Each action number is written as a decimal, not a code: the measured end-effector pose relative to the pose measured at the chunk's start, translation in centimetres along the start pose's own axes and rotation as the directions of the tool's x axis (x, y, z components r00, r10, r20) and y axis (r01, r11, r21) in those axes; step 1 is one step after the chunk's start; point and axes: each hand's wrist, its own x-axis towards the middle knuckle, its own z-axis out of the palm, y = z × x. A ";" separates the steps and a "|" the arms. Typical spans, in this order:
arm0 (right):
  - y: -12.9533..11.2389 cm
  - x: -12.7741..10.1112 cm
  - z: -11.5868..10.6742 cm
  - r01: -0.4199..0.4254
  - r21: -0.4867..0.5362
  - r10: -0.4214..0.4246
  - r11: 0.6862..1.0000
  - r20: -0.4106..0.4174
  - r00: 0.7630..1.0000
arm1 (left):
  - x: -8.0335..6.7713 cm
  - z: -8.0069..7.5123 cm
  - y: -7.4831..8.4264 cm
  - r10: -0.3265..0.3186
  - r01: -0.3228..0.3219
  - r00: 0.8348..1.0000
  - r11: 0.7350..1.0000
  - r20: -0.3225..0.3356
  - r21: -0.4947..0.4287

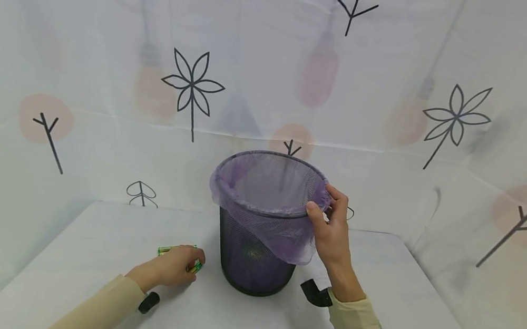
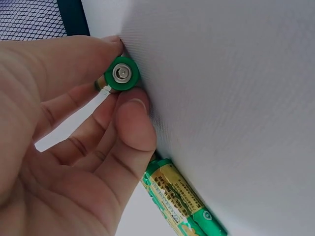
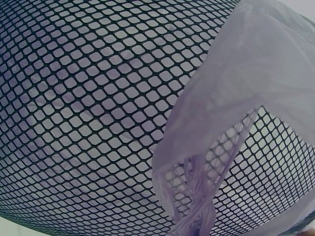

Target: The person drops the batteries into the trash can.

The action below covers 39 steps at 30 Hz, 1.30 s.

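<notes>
A black mesh waste bin (image 1: 254,261) lined with a purple plastic bag (image 1: 280,235) stands in the middle of the white table (image 1: 95,233). My right hand (image 1: 328,229) grips the bin's rim on its right side, thumb over the bag's edge. My left hand (image 1: 172,267) rests on the table left of the bin and pinches a green battery (image 2: 121,73) between thumb and fingers. A second green and gold battery (image 2: 179,199) lies on the table under that hand. The right wrist view is filled by the bin's mesh (image 3: 98,113) and the bag's overhang (image 3: 246,98).
White sheets printed with trees and flowers (image 1: 192,86) close off the back and both sides of the table. Black wrist-camera straps (image 1: 315,292) sit on both forearms.
</notes>
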 end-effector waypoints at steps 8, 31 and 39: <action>0.0 0.0 0.0 0.002 0.002 -0.002 1.000 -0.004 1.000 | -0.2 -0.1 0.4 -0.006 0.006 1.000 0.999 0.002 -0.037; 0.1 0.0 0.1 -0.008 -0.005 0.008 1.000 -0.009 1.000 | -1.2 -9.6 2.3 0.018 -0.024 0.996 0.997 -0.091 -0.075; 0.0 -0.1 0.0 -0.016 -0.007 0.016 1.000 -0.006 1.000 | -1.2 -16.4 5.1 -0.004 0.005 0.988 1.000 -0.152 0.006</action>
